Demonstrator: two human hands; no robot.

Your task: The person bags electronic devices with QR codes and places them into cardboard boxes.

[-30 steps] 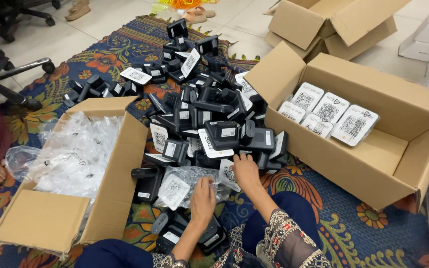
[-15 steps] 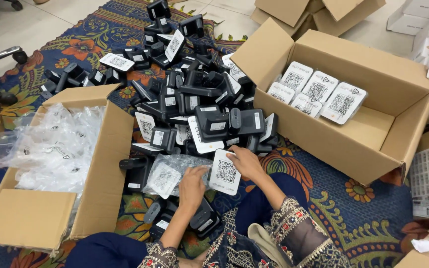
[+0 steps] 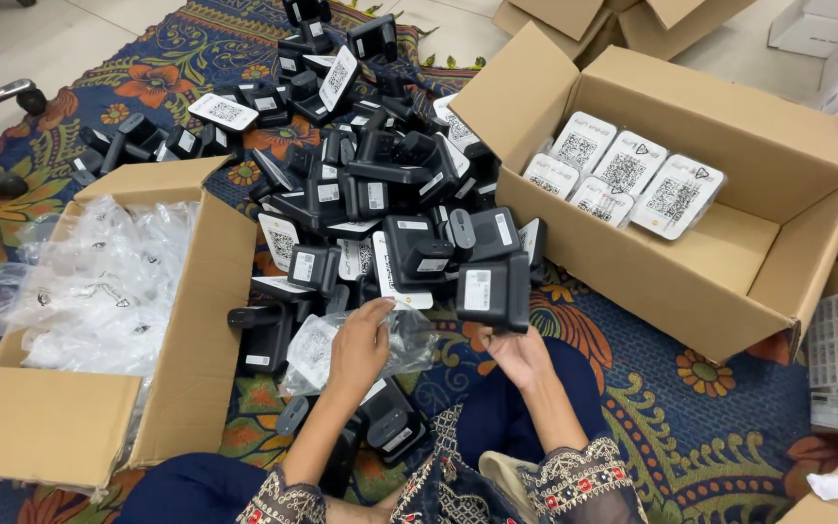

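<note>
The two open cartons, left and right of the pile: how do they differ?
The left carton holds loose, crumpled clear plastic bags; the right carton holds white-faced units lined up in neat rows. The left one looks nearly full; the right one has much bare floor showing. The left hand works nearer the left carton; the right hand holds a black device nearer the right carton. Both are brown cardboard, flaps open, on the patterned rug.

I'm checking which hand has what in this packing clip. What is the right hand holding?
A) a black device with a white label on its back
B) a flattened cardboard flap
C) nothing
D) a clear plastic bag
A: the right hand lifts a black device with its white-labelled back facing the camera, while the left hand grips the clear plastic bag.
</note>
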